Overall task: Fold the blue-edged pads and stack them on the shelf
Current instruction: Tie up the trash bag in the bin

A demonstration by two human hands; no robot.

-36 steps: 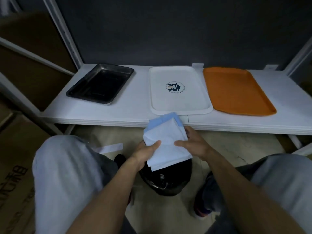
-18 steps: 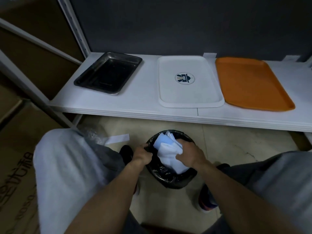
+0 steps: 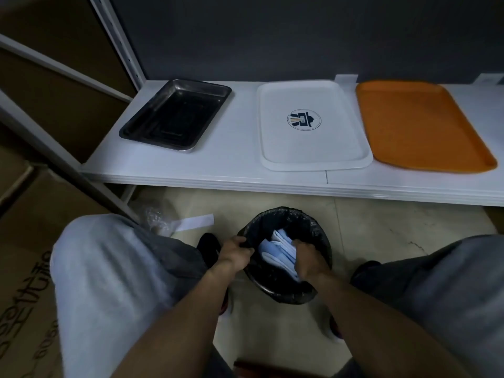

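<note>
A crumpled white pad with a pale blue edge (image 3: 276,248) sits inside a small bin lined with a black bag (image 3: 320,236), on the floor between my knees. My right hand (image 3: 308,259) is down in the bin, fingers curled on the pad and pressing it in. My left hand (image 3: 236,251) grips the bin's left rim and its bag. Only the top of the pad shows; the rest is hidden by my right hand and the bin wall. The low white shelf (image 3: 234,170) runs across in front of the bin.
On the shelf stand a steel pan (image 3: 176,114) at left, a white tray (image 3: 311,154) with a round logo in the middle, and an orange tray (image 3: 420,124) at right. A white paper strip (image 3: 195,221) and clear wrapper (image 3: 156,218) lie on the floor. Cardboard boxes (image 3: 24,268) stand left.
The pad went from being held up in both hands near the shelf edge down into the bin. My left hand let go of it and took the bin's rim; my right pushed it deeper.
</note>
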